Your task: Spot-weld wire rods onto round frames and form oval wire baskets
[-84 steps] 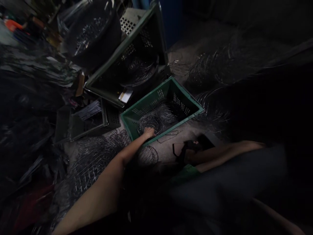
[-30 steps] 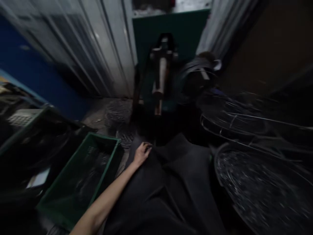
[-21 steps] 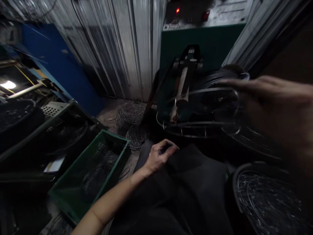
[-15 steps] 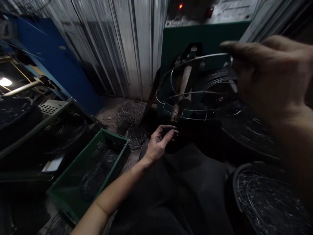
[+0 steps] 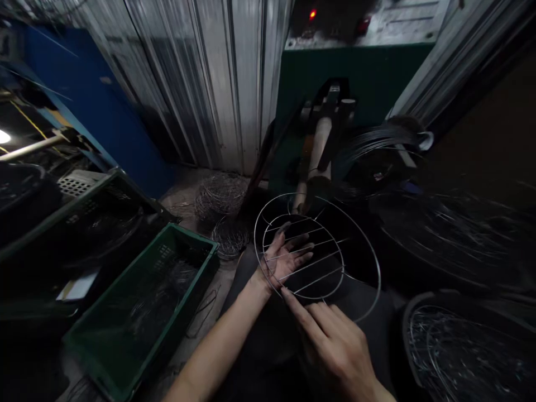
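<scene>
"where do you have the piece?"

"from this end i see the wire rack (image 5: 317, 262) in the air above the dark cloth (image 5: 280, 340), tilted, between the person's two hands."

"and the grip?"

"the left hand (image 5: 281, 261) is released: palm turned up, fingers spread, with the rods crossing in front of it. i can't tell whether skin meets wire there. the right hand (image 5: 333, 335) has its fingers over the near rim, index laid out along it. the thumb is hidden, but i'd call that side grasping the rack."

"how would it handle?"

"light, i judge, since it's just thin wire: two hoops with rods across the inner one. it should be springy rather than soft, and hard to break, though a hard squeeze on one rod could bend it. the bare wire looks smooth, so i'd allow for a little slip and turning."

"where would you take hold?"

"the outer hoop, at two opposite points, or close to a short link joining the hoops. i'd leave the middle of the rods alone."

"any writing?"

"none i can read. there's a white card (image 5: 78, 286) off to the side, blank or too blurred from here. the green machine (image 5: 310, 72) shows a red light (image 5: 312, 14) above, but i make out no brand."
</scene>
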The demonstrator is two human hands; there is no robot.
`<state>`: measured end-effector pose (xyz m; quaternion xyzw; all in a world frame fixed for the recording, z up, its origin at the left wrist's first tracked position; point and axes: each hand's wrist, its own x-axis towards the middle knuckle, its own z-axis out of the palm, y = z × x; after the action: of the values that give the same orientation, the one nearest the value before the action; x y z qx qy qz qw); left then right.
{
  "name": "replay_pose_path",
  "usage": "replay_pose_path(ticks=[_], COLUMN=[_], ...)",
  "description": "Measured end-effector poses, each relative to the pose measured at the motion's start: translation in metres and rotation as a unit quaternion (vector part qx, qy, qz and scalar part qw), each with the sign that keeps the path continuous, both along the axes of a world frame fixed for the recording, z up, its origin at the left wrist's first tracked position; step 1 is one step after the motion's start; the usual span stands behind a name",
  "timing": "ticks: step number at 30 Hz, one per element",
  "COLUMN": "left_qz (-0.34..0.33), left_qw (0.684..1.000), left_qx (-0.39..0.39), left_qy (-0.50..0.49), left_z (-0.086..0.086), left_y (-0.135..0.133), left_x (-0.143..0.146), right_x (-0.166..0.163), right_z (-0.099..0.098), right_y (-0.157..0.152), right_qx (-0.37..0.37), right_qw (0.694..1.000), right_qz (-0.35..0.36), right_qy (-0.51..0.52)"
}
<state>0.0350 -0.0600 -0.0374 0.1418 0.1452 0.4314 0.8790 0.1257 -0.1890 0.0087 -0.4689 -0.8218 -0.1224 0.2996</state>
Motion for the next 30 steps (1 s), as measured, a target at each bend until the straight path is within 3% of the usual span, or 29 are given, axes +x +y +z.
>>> replay_pose_path(ticks=[5,9,11,14,16,17,19,22,24,26,27,30], left_qz=[0.052,0.073,0.085,0.069,0.071,0.082,0.111,0.126,0.087,0.006,-0.038,-0.116], left_qw=[0.998,0.995,0.994,0.994,0.988,0.982,0.968,0.963,0.972,0.982,0.984,0.980], left_qx=[-0.021,0.020,0.045,0.085,0.112,0.127,0.146,0.110,0.071,0.059,0.062,0.073], left_qy=[-0.034,-0.069,-0.057,0.013,0.082,0.116,0.169,0.209,0.206,0.181,0.165,0.144], left_z=[-0.009,-0.012,-0.011,-0.007,-0.005,-0.004,-0.005,-0.007,-0.009,-0.009,-0.007,0.003], left_y=[0.000,-0.005,-0.006,-0.007,-0.005,-0.003,0.002,0.014,0.023,0.029,0.032,0.034], left_x=[0.008,0.006,0.003,0.001,0.002,0.003,0.004,0.002,-0.004,-0.011,-0.015,-0.020], right_x=[-0.014,-0.034,-0.041,-0.050,-0.057,-0.059,-0.057,-0.024,0.018,0.066,0.088,0.126], right_z=[-0.007,0.003,0.016,0.037,0.047,0.051,0.056,0.054,0.043,0.023,0.010,-0.028], right_y=[0.005,0.016,0.025,0.039,0.048,0.051,0.056,0.058,0.060,0.069,0.076,0.101], right_qx=[-0.029,-0.102,-0.183,-0.318,-0.359,-0.363,-0.330,-0.201,-0.116,-0.073,-0.094,-0.191], right_qw=[0.998,0.973,0.932,0.842,0.802,0.802,0.841,0.929,0.956,0.935,0.914,0.863], right_qz=[-0.030,0.017,0.055,0.063,0.058,0.060,0.084,0.065,-0.061,-0.211,-0.262,-0.287], right_qy=[0.056,0.207,0.306,0.431,0.473,0.471,0.420,0.304,0.263,0.275,0.296,0.370])
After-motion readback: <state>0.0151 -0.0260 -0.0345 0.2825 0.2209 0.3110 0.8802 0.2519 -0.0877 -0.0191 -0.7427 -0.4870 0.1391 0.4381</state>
